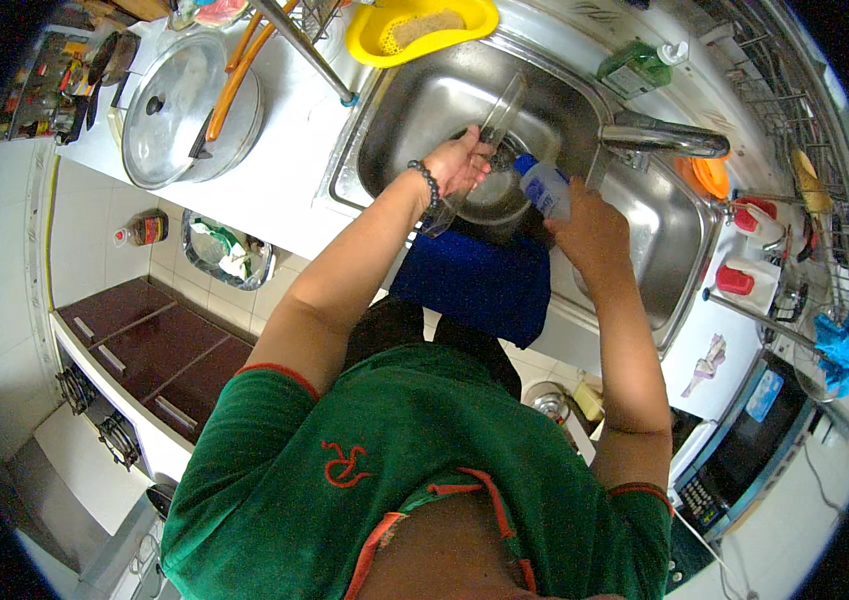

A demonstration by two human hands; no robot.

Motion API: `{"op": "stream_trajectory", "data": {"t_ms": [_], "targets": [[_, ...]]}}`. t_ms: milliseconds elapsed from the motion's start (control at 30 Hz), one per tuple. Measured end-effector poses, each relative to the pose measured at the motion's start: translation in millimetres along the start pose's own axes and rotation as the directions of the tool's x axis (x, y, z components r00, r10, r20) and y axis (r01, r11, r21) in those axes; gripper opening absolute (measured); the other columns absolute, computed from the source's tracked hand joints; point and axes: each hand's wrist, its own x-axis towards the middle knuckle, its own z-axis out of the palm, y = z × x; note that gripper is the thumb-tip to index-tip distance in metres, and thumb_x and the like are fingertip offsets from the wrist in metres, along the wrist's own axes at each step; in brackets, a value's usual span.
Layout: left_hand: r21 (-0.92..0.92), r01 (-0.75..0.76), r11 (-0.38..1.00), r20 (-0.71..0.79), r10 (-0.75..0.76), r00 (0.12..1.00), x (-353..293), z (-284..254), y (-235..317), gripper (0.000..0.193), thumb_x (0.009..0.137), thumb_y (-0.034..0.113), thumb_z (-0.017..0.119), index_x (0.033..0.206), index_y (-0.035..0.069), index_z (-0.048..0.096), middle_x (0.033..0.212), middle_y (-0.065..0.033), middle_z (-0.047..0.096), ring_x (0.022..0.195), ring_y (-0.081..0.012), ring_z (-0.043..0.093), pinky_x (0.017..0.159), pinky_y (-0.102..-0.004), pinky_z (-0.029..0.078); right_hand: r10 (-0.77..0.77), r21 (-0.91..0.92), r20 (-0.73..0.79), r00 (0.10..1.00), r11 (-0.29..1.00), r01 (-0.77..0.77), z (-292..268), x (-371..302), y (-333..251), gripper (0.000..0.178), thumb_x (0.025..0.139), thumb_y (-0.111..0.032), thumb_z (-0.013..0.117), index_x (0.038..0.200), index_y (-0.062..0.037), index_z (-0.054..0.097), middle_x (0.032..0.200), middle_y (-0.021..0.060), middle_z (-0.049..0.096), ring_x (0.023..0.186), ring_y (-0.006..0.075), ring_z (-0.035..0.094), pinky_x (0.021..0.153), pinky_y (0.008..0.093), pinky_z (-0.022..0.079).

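Sink walls (406,98) leave open room beyond the hands (454,163) and held bottle (547,190).

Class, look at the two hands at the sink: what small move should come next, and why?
Probably bring the bottle a little closer to the clear lid: the right hand grips the bottle with its blue cap pointing towards the lid, which the left hand holds on edge over the sink.

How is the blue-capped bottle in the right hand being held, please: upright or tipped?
Tipped: the overhead view shows the plastic bottle lengthwise, its blue cap pointing toward the left hand.
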Motion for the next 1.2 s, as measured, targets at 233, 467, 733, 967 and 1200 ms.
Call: {"op": "stream_trajectory", "data": {"t_ms": [233, 467, 733, 967, 1200], "targets": [[0.163, -0.065, 0.984, -0.088, 0.08, 0.993, -2, 14, 1, 0.041, 0.085, 0.034, 0.06, 0.107, 0.002, 0.045, 0.079, -0.0089, 0.058, 0.066, -0.0184, 0.062, 0.059, -0.0275, 0.053, -0.013, -0.016, 0.17, 0.985, 1.0, 0.016, -1, -18, -10, 0.062, 0.069, -0.029, 0.071, 0.119, -0.0024, 0.046, 0.1, 0.0222, 0.059, 0.095, 0.0369, 0.058, 0.08, 0.0445, 0.046], [0.096, -0.188, 0.977, -0.113, 0.198, 0.974, 7, 3, -10, 0.031, 0.086, 0.003, 0.052, 0.114, 0.0, 0.039, 0.092, -0.0137, 0.057, 0.079, -0.0232, 0.062, 0.066, -0.0319, 0.055, 0.017, 0.009, 0.215, 0.977, 1.0, -0.019, -11, -23, -10, 0.06, 0.069, -0.03, 0.071, 0.117, -0.0013, 0.049, 0.1, 0.0216, 0.061, 0.092, 0.0355, 0.06, 0.081, 0.0422, 0.046], [0.817, -0.05, 0.574, -0.257, 0.442, 0.86, -6, 31, -4, 0.019, 0.089, 0.009, 0.042, 0.105, 0.003, 0.048, 0.065, -0.0173, 0.058, 0.069, -0.0302, 0.062, 0.059, -0.0391, 0.05, 0.047, -0.038, -0.02, 0.999, 0.998, -0.048, -6, 12, 4, 0.049, 0.068, -0.03, 0.073, 0.099, -0.0003, 0.05, 0.087, 0.0214, 0.061, 0.084, 0.037, 0.061, 0.074, 0.0466, 0.049], [0.98, 0.196, -0.015, -0.143, 0.633, 0.761, -7, 17, -2, 0.019, 0.084, 0.012, 0.044, 0.098, 0.001, 0.05, 0.082, -0.0259, 0.061, 0.082, -0.0404, 0.06, 0.07, -0.0458, 0.047, -0.05, 0.003, 0.031, 0.998, 0.999, 0.05, -9, 4, -15, 0.042, 0.068, -0.027, 0.072, 0.095, 0.0015, 0.056, 0.081, 0.0228, 0.063, 0.078, 0.0366, 0.062, 0.072, 0.0449, 0.049], [0.996, 0.033, 0.084, -0.083, 0.709, 0.701, 2, 13, -9, 0.019, 0.081, 0.003, 0.044, 0.099, 0.001, 0.048, 0.083, -0.0257, 0.061, 0.078, -0.0412, 0.06, 0.067, -0.0465, 0.047, -0.055, 0.042, 0.118, 0.992, 0.998, 0.05, 2, 4, -19, 0.047, 0.068, -0.032, 0.071, 0.099, -0.0001, 0.054, 0.088, 0.0232, 0.062, 0.085, 0.0374, 0.061, 0.075, 0.0456, 0.048]]}}
